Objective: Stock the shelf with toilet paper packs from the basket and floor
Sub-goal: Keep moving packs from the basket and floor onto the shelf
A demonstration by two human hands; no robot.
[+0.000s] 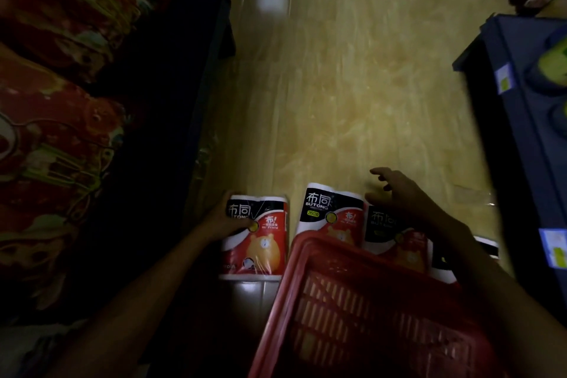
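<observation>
A red plastic basket [362, 301] sits at the bottom centre, with no packs visible inside. A red, black and white toilet paper pack [260, 242] lies on the floor to its left; my left hand [225, 218] grips that pack's upper left corner. Two more packs, one [329, 209] beside the other [389, 233], lie just beyond the basket's far rim. My right hand [395, 190] hovers over them with fingers spread, holding nothing. A further pack [441, 264] is partly hidden under my right forearm.
A dark shelf unit [184, 95] runs along the left, with red patterned packs [52, 101] stacked on it. A blue shelf [521, 107] with price labels stands on the right. Yellowish tiled floor [352, 86] stretches ahead between them.
</observation>
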